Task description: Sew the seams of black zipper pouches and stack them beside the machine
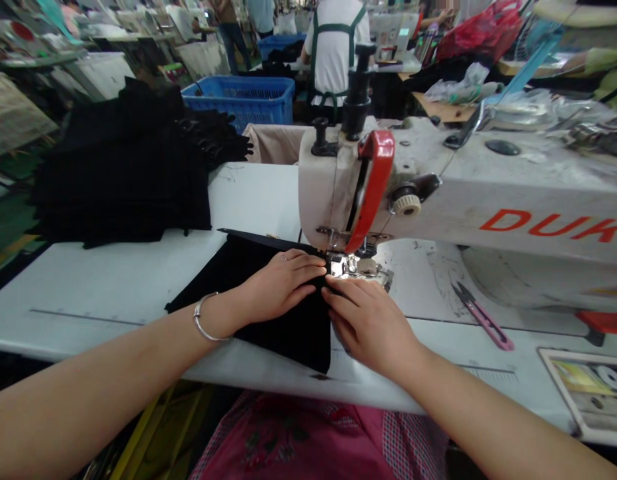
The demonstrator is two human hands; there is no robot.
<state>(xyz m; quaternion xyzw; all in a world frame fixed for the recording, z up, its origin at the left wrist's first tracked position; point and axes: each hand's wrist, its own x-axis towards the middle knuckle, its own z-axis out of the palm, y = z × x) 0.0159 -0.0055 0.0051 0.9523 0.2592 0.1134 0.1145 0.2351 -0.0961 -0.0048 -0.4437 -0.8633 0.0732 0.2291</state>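
Observation:
A folded piece of black fabric [283, 337] lies on the white sewing table, its far right corner at the presser foot [342, 265] of a sewing machine [413, 173]. My left hand [283, 283], a bracelet on its wrist, rests palm down on the fabric with fingers stretched toward the foot. Just right of it, my right hand [371, 320] has its fingertips over the fabric's right edge, close in front of the foot. Its lower digit goes to the edge and seems to grip it from below; the tip is hidden.
A tall stack of black fabric pieces [118, 173] stands at the table's back left. Pink thread snips [483, 317] lie right of the machine needle area. Behind are a blue crate [243, 97], a beige-lined bin [276, 143] and a person in a green apron [338, 47].

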